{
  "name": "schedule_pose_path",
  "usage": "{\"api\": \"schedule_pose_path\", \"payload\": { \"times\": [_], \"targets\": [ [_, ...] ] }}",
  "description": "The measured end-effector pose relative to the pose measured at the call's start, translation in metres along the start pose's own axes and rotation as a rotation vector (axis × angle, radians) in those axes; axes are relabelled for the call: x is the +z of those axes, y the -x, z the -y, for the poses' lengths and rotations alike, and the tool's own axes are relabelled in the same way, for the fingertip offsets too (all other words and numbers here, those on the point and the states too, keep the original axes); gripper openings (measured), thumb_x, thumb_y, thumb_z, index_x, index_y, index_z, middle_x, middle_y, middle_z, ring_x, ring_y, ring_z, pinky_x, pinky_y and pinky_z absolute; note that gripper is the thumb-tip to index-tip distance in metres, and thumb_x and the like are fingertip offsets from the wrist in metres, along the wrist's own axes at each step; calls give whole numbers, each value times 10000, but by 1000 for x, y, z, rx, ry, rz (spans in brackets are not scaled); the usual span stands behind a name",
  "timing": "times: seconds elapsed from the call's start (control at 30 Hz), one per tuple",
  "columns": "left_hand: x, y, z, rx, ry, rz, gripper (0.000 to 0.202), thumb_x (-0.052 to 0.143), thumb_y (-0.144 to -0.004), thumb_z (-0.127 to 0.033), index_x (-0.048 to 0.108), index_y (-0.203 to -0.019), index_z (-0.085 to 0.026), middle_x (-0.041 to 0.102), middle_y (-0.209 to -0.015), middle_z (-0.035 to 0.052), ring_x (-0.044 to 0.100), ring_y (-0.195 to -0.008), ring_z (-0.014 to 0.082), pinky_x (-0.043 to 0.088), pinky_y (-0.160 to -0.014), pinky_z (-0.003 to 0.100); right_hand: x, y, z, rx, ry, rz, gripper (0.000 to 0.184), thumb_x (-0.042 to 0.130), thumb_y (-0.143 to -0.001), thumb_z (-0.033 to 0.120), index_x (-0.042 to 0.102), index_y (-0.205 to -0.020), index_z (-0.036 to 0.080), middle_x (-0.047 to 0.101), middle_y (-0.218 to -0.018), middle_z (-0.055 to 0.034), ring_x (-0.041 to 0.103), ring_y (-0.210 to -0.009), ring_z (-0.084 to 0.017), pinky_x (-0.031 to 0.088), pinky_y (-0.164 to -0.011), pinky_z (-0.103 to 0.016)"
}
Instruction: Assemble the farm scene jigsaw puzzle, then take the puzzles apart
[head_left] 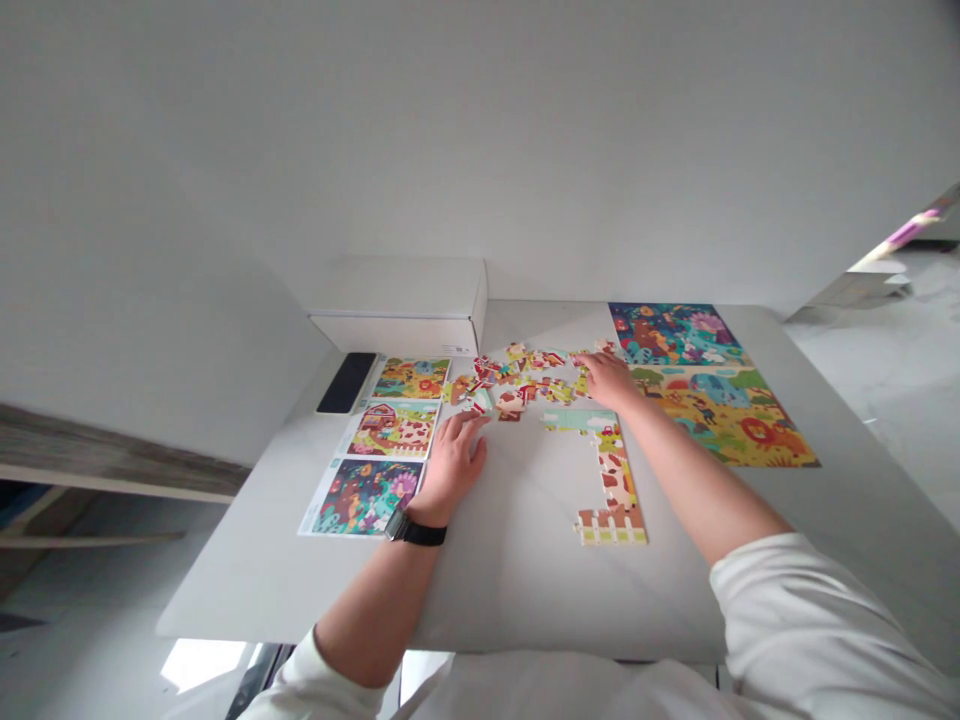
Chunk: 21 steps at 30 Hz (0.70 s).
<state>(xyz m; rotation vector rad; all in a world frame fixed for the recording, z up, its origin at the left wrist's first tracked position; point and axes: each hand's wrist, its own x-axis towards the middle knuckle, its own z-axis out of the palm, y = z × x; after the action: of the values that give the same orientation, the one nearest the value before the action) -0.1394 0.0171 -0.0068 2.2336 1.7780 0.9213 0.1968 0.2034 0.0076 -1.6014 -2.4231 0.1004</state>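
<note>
A pile of loose jigsaw puzzle pieces [512,401] lies in a band across the upper middle of the table. My left hand [452,460], with a dark-strapped watch on its wrist, rests at the pile's near left edge, fingers apart and fingertips beside the pieces. At the pile's right end, my right hand [609,382] reaches over with its index finger stretched onto the pieces; nothing shows in its grip. Below it, a partly joined puzzle [616,482] forms a strip with blue sky, a spotted cow and a white fence, its corner sections at top and bottom right.
Left of the pile lies a reference sheet [352,440] with three pictures, beside a black phone [347,383]. A white box [397,332] stands behind, against the wall. Two completed pictures, a dark forest one [675,333] and a yellow savanna one [724,425], lie on the right.
</note>
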Motion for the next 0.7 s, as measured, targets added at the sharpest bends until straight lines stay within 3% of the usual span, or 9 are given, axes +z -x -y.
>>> {"api": "schedule_pose_path", "payload": {
  "times": [0.1,0.27,0.47,0.63,0.7],
  "targets": [
    [0,0,0,-12,9,6,399,579,-1004,-164,668,-1383,-251,669,-1398,108,619,-1305,300,513,-1168,517,4,-14,12,78,46,-1,551,546,-951,120,692,-1474,213,732,-1411,-152,626,-1317,-351,461,-1169,-513],
    [0,0,-1,-8,24,-2,403,586,-995,-148,668,-1376,-251,667,-1400,106,616,-1311,292,516,-1169,504,10,-29,39,-123,3,26,509,524,-1011,167,720,-1463,292,662,-1513,-102,569,-1384,-323,433,-1208,-481],
    [-2,-2,0,-26,65,6,391,579,-998,-149,678,-1361,-250,676,-1368,112,633,-1296,285,530,-1153,500,12,-41,58,55,46,17,475,537,-1013,185,739,-1439,246,673,-1437,-173,597,-1307,-387,478,-1137,-540],
    [-4,-5,-1,-43,81,8,387,575,-999,-165,686,-1359,-254,682,-1355,111,645,-1294,291,535,-1153,508,21,-55,69,-150,-6,110,619,562,-974,99,670,-1537,334,626,-1526,-119,555,-1416,-335,430,-1227,-497],
    [-5,-5,-1,-41,89,7,387,573,-1005,-174,683,-1367,-256,682,-1357,115,646,-1298,292,535,-1153,505,22,-61,69,-142,-3,135,659,571,-952,72,665,-1545,345,599,-1567,-118,540,-1449,-343,428,-1236,-503]
  ]
}}
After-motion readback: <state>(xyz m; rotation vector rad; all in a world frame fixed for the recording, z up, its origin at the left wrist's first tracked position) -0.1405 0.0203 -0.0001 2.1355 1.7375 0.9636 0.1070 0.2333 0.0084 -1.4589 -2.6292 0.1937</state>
